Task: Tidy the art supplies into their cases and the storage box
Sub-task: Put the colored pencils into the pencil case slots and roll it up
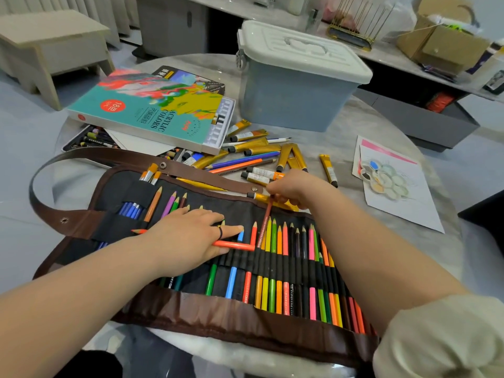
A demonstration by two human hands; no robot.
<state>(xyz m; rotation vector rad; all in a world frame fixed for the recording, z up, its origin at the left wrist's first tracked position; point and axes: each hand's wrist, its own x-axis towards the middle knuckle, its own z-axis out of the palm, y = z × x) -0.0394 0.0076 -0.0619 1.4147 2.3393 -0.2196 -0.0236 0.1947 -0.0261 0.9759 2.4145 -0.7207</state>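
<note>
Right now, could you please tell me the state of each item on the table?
storage box: lid shut
pencil roll: unrolled
acrylic paint box: tray partly out
paint tubes: loose, capped
left hand: flat on pencil roll
right hand: pinching brown pencil
orange pencil: lying loose

head cam, wide-angle | worn on person | faces forward and down | close above pencil roll (240, 207) on table (349, 143)

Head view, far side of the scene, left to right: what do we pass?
wooden stool → acrylic colors box → lidded storage box → cardboard box. The loose paint tubes are left out: they overlap the boxes in the order.
</note>
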